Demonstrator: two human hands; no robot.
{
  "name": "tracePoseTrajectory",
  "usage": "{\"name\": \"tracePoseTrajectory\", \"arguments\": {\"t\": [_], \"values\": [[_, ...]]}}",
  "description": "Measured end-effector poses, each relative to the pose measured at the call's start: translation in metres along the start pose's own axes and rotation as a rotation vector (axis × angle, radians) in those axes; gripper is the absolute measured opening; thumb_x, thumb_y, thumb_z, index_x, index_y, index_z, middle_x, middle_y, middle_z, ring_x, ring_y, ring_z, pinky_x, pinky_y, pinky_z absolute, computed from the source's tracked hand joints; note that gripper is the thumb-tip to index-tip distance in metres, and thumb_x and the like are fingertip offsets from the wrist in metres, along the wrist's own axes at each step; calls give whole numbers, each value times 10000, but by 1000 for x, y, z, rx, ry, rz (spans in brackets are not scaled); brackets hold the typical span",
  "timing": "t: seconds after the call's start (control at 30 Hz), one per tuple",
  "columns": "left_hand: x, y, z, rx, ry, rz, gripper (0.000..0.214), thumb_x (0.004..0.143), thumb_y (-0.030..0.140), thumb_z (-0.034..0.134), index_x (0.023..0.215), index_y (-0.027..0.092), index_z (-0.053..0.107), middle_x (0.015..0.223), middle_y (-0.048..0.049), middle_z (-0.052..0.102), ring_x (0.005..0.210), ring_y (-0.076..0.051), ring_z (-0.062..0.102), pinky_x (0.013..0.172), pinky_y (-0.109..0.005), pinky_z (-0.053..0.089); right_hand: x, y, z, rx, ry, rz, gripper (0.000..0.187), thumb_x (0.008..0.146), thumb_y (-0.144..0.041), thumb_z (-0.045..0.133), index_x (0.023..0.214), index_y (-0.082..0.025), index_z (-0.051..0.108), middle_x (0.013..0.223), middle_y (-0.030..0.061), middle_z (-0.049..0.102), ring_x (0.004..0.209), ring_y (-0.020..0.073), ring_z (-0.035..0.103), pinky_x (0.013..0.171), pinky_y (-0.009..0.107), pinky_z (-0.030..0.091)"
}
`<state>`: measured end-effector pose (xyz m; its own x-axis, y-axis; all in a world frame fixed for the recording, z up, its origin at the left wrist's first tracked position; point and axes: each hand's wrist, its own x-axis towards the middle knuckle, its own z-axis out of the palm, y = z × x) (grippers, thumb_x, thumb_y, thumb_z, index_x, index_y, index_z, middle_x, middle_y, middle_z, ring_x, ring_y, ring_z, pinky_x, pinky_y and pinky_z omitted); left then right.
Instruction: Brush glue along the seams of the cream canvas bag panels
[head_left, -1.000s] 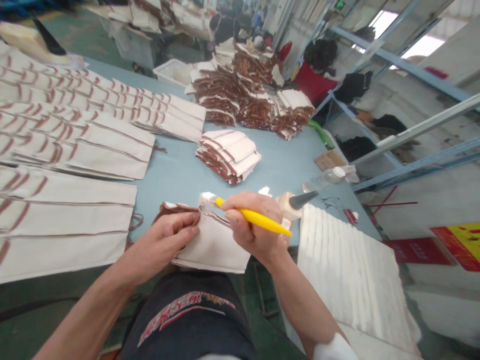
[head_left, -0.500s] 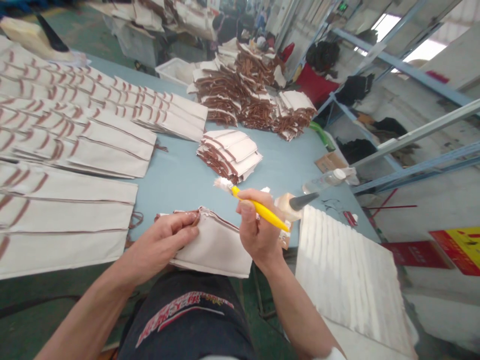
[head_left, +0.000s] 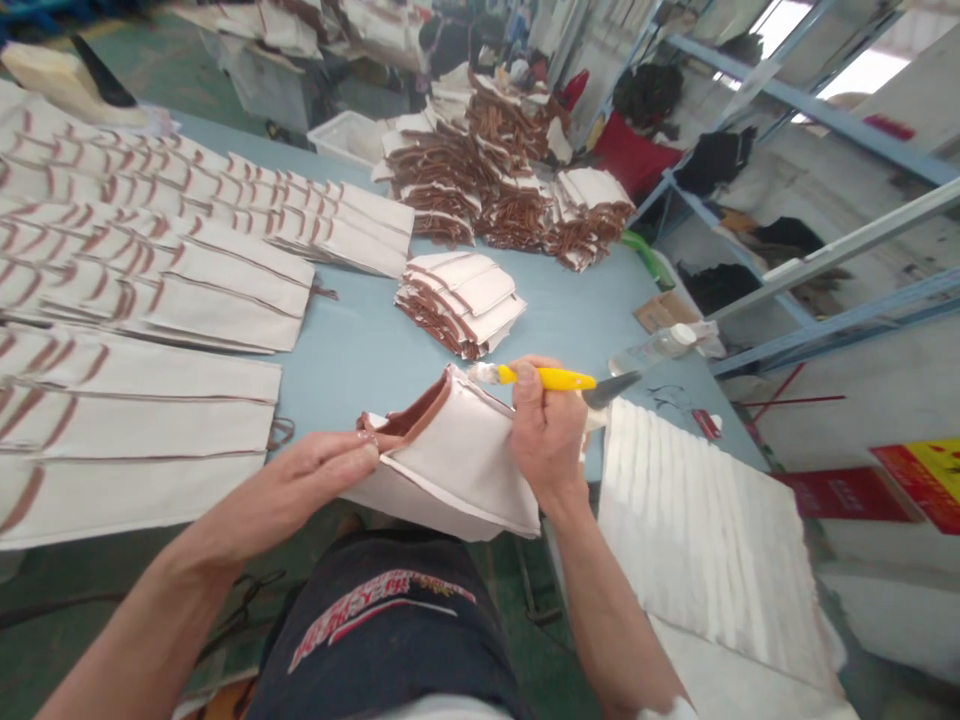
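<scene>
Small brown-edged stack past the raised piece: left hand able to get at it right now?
Probably yes, once the left hand leaves the cream piece it touches. The stack sits just beyond on the blue tabletop; the raised piece stands partly between.

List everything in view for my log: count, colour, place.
table: one, blue, centre
piece: one, cream and brown, front centre
brush: one, yellow, beside the piece
stack: one, cream and brown, mid-table
piles: several, cream and brown, far side
panels: many, cream and brown, left
bottle: one, clear, right edge
box: one, brown, behind bottle
bin: one, white, far edge
cloth: count unclear, white, right
handles: two, dark, far left and near brush
shelves: several, blue, right
signs: two, red and yellow, right
background items: uncounted, blurred, far end
garment: one, dark, bottom centre
left hand: one, bare, on the piece
right hand: one, bare, holding the brush
</scene>
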<state>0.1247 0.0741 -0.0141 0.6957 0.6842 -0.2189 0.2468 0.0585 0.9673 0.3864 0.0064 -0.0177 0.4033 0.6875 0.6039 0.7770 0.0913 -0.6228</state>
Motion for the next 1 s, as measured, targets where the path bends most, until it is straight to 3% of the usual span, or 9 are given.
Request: {"name": "tracePoseTrajectory", "arguments": {"t": [0.1, 0.17, 0.3, 0.47, 0.63, 0.7, 0.8, 0.9, 1.0], "values": [[-3, -2, 4, 7, -69, 36, 377, 923, 513, 749, 1153, 231, 851, 1122, -56, 830, 1129, -307, 727, 957, -301, 589, 1, 6, 0, -14, 10, 44, 477, 1129, -538, 430, 971, -189, 715, 839, 56, 755, 688, 185, 666, 664, 310, 467], [-2, -4, 10, 28, -28, 56, 384, 939, 460, 721, 1227, 225, 815, 1182, -59, 816, 1166, -293, 714, 1001, -298, 566, 0, 9, 4, -12, 12, 84, 531, 1120, -589, 414, 978, -177, 718, 813, 56, 736, 671, 186, 648, 661, 316, 456], [0, -7, 17, 136, 8, 81, 315, 960, 437, 623, 1024, 187, 801, 974, -46, 793, 939, -254, 711, 843, -285, 560, -3, 14, 8, -7, 21, 182, 557, 1112, -615, 408, 1040, -157, 718, 743, 31, 688, 634, 183, 613, 656, 318, 460], [-3, 1, 21, 166, -91, 164, 367, 1012, 432, 526, 851, 180, 738, 823, -25, 717, 775, -201, 626, 702, -260, 488, -8, 15, 4, 39, 44, 174, 500, 1102, -586, 457, 1007, -168, 715, 703, 1, 645, 631, 168, 618, 658, 307, 477], [2, -2, 24, 188, -76, 249, 312, 1002, 355, 522, 834, 186, 724, 834, -24, 717, 836, -204, 641, 783, -261, 504, -11, -4, -17, 438, 152, 160, 400, 1090, -553, 560, 983, -190, 689, 597, -84, 499, 476, 95, 457, 486, 222, 377], [3, -8, 24, 213, -64, 250, 311, 989, 325, 514, 843, 184, 749, 834, -22, 729, 834, -200, 652, 791, -254, 503, -10, -18, -27, 616, 44, 185, 396, 1074, -550, 606, 899, -201, 675, 547, -108, 420, 421, 74, 363, 430, 200, 305], [-1, -13, 24, 201, -88, 225, 341, 998, 317, 501, 871, 172, 782, 812, -13, 731, 721, -169, 631, 671, -230, 479, -7, -34, -34, 768, -186, 210, 443, 1042, -569, 657, 796, -201, 659, 517, -113, 358, 397, 58, 284, 389, 191, 234], [-8, -14, 23, 183, -66, 267, 322, 988, 274, 516, 858, 169, 791, 818, -9, 730, 703, -156, 636, 645, -213, 475, -3, -42, -33, 816, -345, 186, 477, 1036, -586, 657, 766, -193, 666, 561, -90, 404, 419, 53, 294, 395, 198, 262], [-15, -11, 22, 192, -25, 346, 296, 938, 187, 524, 835, 183, 801, 866, -15, 758, 788, -175, 682, 746, -214, 517, 4, -46, -31, 832, -494, 143, 474, 1052, -574, 638, 776, -191, 680, 618, -63, 474, 469, 62, 379, 437, 209, 340]]}}
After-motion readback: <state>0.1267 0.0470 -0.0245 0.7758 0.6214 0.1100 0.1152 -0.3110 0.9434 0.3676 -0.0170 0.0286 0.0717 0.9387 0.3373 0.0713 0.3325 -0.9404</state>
